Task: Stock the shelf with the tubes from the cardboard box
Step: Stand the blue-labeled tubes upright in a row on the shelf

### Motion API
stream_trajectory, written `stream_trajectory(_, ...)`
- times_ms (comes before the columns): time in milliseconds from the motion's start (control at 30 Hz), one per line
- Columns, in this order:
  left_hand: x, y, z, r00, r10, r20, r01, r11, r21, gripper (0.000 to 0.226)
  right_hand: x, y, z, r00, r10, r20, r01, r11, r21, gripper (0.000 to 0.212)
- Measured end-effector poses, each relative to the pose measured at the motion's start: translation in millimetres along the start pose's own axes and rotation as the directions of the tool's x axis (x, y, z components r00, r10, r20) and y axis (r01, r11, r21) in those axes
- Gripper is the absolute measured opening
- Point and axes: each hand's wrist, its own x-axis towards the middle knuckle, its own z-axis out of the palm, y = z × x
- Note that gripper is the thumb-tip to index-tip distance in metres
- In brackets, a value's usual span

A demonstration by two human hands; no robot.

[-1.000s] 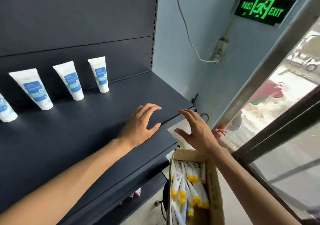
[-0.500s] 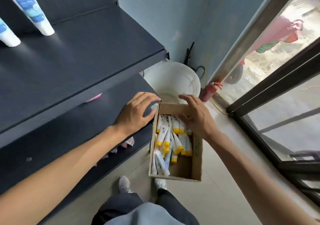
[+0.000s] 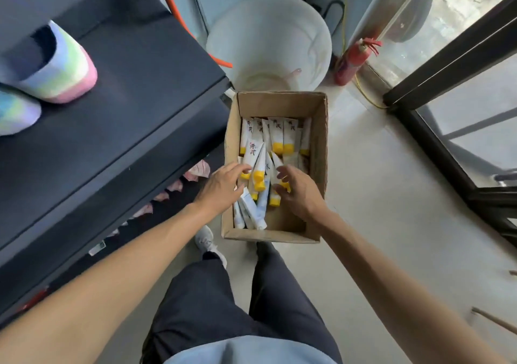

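Tubes (image 3: 260, 165) fill the cardboard box (image 3: 319, 151), and both hands have dropped in from the shelf (image 3: 134, 106). The left hand (image 3: 221, 187) and right hand (image 3: 298, 190) are curling their fingers around yellow-capped ones; firm pinch, I cannot tell. Another restocking round starts.

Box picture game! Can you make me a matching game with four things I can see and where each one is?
Things:
1. cardboard box
2. white bucket
3. tubes
4. left hand

Places:
A. inside the cardboard box
B. on the floor beside the dark shelf
C. reaching over the box's left wall
D. behind the box, by the blue wall

Pairs: 1-B, 2-D, 3-A, 4-C
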Motion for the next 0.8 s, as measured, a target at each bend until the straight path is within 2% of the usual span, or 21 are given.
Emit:
stream_trajectory(133,20.2,-19.2,42.1,0.986,-0.038,0.162,0.028,0.998,0.062,0.059,17.6,28.1,64.3,0.986,0.106,0.129,-0.106,0.994,0.001,0.033)
stream_trajectory(233,40.2,-29.8,67.6,0.943,-0.069,0.325,-0.013,0.970,0.241,0.067,29.5,43.3,111.3,0.964,0.157,0.216,-0.152,0.988,-0.038,0.040)
stream_trajectory(367,67.4,-42.0,100.2,0.866,-0.093,0.492,-0.233,0.795,0.561,0.052,43.1,62.1,159.0,0.935,0.241,0.262,-0.228,0.970,-0.078,0.044)
stream_trajectory(533,80.3,-56.5,130.8,0.824,-0.147,0.547,-0.357,0.614,0.704,0.038,54.2,78.0,188.1,0.923,0.274,0.269,-0.261,0.962,-0.086,0.047)
stream_trajectory(600,80.1,-58.4,137.1,0.825,-0.142,0.547,-0.365,0.605,0.708,0.039,56.5,79.5,192.3,0.925,0.258,0.281,-0.244,0.966,-0.082,0.048)
stream_trajectory(700,79.4,-57.2,139.6,0.823,-0.148,0.549,-0.339,0.648,0.682,0.041,58.8,79.0,190.5,0.930,0.223,0.293,-0.201,0.974,-0.104,0.044)
stream_trajectory(800,76.1,-56.9,137.9,0.827,-0.150,0.542,-0.307,0.687,0.658,0.049,56.7,81.1,180.2,0.917,0.258,0.305,-0.252,0.966,-0.059,0.034)
